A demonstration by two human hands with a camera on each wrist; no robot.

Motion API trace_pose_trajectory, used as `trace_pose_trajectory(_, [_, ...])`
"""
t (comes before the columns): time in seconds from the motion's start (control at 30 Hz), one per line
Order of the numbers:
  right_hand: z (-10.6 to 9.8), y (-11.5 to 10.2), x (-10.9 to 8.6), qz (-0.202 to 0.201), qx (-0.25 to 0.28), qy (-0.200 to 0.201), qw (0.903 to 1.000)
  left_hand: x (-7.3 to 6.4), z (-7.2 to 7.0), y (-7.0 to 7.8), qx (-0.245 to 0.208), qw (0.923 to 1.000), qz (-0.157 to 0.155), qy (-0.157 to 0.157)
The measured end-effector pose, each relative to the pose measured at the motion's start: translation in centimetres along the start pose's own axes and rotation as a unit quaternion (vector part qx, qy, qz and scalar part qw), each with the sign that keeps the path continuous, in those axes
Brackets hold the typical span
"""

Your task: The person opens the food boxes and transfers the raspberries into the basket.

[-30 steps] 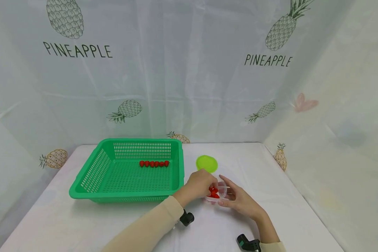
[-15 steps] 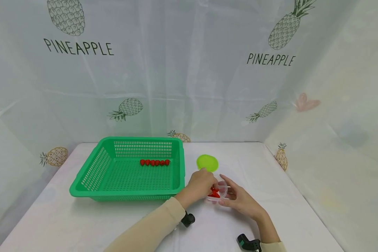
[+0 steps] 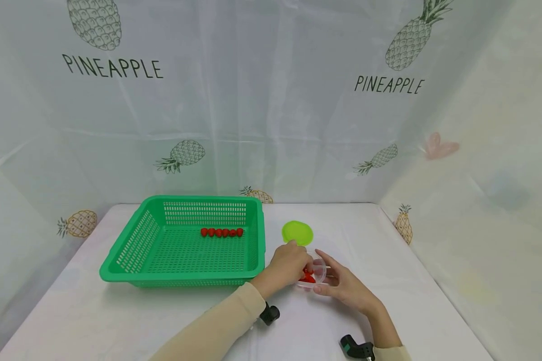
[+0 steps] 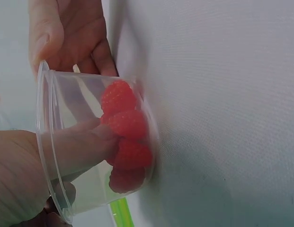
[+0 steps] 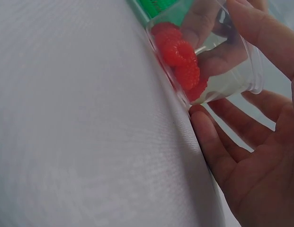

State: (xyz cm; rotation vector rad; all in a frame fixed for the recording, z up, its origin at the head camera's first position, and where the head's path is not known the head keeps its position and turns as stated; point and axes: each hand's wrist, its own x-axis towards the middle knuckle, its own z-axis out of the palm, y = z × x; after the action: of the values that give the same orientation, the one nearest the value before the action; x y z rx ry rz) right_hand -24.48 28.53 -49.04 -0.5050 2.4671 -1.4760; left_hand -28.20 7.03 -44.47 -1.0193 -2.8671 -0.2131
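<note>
A clear plastic cup [image 3: 320, 271] stands on the white cloth, with several red raspberries [image 4: 128, 124] at its bottom. My left hand [image 3: 286, 263] reaches down through the mouth of the cup. In both wrist views its thumb and fingertips meet at the raspberries and pinch one among them, partly hidden by the others. My right hand [image 3: 345, 286] steadies the cup from the right, its thumb and fingers curved about the side. The right wrist view has the cup [image 5: 227, 78] tilted by the camera angle, with raspberries [image 5: 177, 52] showing through the wall.
Left of the hands is a green mesh basket [image 3: 180, 276], with a row of several raspberries [image 3: 219, 233] on its floor near the back. A lime-green round lid [image 3: 297, 233] lies behind the cup. A pineapple-print curtain [image 3: 235, 100] hangs beyond the table.
The head view has shifted slightly. Both hands stay at the cup, the left one still inside it with only small finger movement; the row in the basket is unchanged.
</note>
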Motion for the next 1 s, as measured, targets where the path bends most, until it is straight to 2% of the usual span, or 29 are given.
trace_pose_trajectory(0.57, [0.02,0.02,-0.07,-0.007,0.001,0.0,1.0,0.03,-0.13,0.28,0.019,0.9998,0.008,-0.006])
trace_pose_trajectory(0.73, [0.03,0.11,-0.03,-0.009,0.007,-0.003,0.9999,-0.18,-0.18,0.05,-0.009,0.9998,0.013,0.008])
trace_pose_trajectory(1.0, [0.01,0.05,0.01,-0.008,-0.007,0.001,0.9999,-0.02,-0.38,-0.45,-0.078,0.9968,0.008,0.017])
